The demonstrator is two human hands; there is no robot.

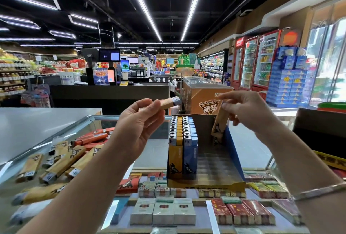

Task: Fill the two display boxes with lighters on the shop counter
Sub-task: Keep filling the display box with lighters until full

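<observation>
A cardboard display box (230, 160) stands on the glass counter (155, 145), its left side packed with rows of yellow and blue lighters (182, 140). My left hand (138, 123) holds a yellow lighter (165, 103) up above the counter, left of the box. My right hand (249, 110) pinches the top of another yellow lighter (220, 123) that stands tilted at the box's far right corner. A loose pile of yellow and orange lighters (61, 158) lies on the counter at the left. Only one display box shows.
Cigarette packs (162, 211) fill the case under the glass. A dark box (322, 130) sits at the right edge of the counter. Beyond are a black checkout desk (110, 93), an orange chest freezer (206, 95) and red drink fridges (256, 61).
</observation>
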